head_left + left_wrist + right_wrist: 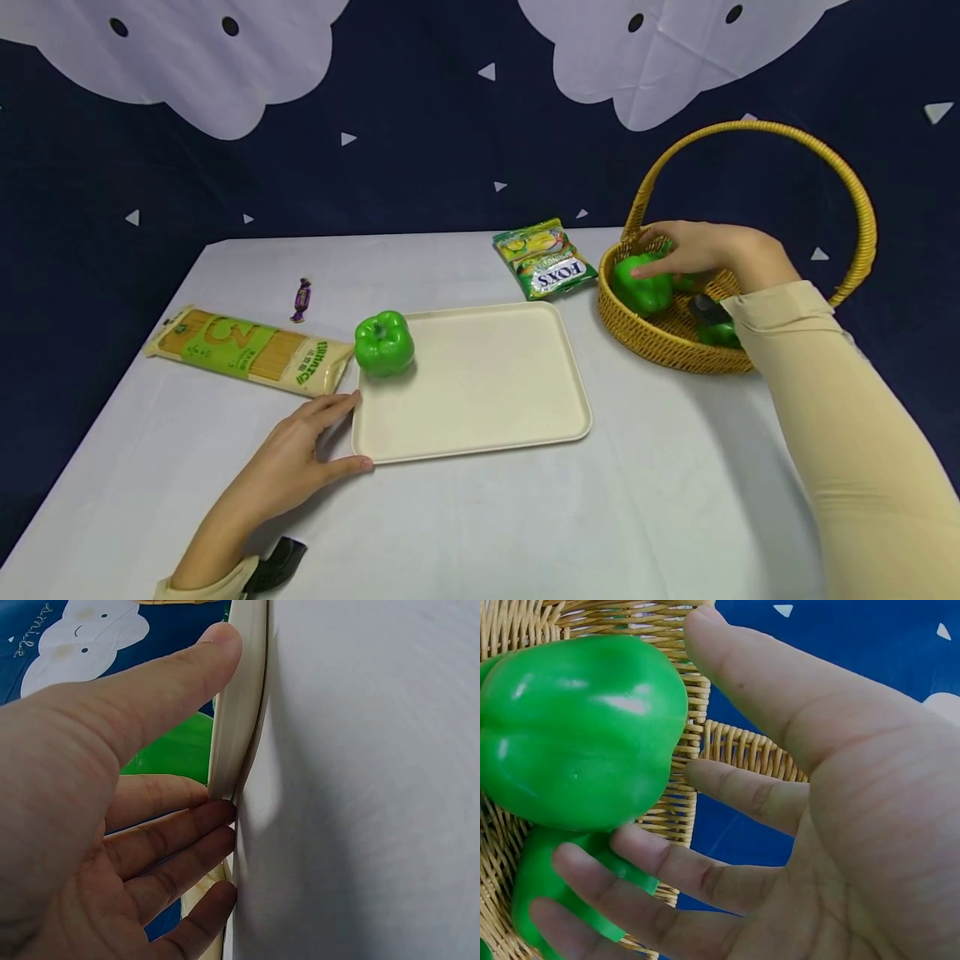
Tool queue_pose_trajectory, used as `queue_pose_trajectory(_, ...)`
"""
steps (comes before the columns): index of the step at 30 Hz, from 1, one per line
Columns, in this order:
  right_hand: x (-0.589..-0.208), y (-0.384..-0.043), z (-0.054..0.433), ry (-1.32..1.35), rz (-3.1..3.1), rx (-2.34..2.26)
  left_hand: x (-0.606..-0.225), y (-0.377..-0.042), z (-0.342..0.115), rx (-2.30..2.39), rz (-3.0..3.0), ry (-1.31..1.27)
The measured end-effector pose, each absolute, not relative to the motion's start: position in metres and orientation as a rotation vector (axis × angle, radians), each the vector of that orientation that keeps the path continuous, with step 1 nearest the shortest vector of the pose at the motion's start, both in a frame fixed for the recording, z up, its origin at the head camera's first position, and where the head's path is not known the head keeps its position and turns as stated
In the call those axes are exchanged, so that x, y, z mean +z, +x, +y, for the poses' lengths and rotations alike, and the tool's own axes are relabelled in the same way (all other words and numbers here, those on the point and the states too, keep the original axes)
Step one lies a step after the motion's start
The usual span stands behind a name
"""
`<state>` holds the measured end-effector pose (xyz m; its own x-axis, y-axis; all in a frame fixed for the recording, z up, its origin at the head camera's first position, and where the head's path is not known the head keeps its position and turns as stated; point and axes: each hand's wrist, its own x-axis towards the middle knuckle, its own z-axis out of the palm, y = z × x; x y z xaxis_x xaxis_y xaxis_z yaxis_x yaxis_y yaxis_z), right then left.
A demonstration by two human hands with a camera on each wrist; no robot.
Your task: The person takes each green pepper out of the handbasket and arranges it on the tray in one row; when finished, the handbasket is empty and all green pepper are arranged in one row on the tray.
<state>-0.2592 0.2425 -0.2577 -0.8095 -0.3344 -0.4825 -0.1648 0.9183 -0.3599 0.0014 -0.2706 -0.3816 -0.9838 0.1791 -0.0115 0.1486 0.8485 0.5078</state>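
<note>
My left hand [296, 458] rests at the near left corner of a cream rectangular tray [480, 383], thumb and fingertips touching its rim with the fingers fairly straight. One green bell pepper [384, 343] sits on the tray's far left corner. Over at the right, my right hand [705, 246] reaches into a wicker basket [675, 354], fingers spread around another green bell pepper [585, 731]. In the right wrist view a gap shows between the thumb and that pepper. Beneath the fingers lies a further green vegetable [562, 889], partly hidden.
A pack of noodles [251, 350] lies left of the tray, with a purple wrapped candy [301, 301] behind it. Behind the tray, near the basket, is a green FOX'S candy bag [546, 258]. The basket's tall handle [862, 200] arches above the right forearm.
</note>
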Motion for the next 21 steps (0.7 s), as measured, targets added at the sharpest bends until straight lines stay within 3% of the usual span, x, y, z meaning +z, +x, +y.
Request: queue_pose_trajectory(21,-0.265,-0.263,0.226,-0.354,2.472,-0.319,-0.382,0.001,-0.272,0.795,2.961,0.271)
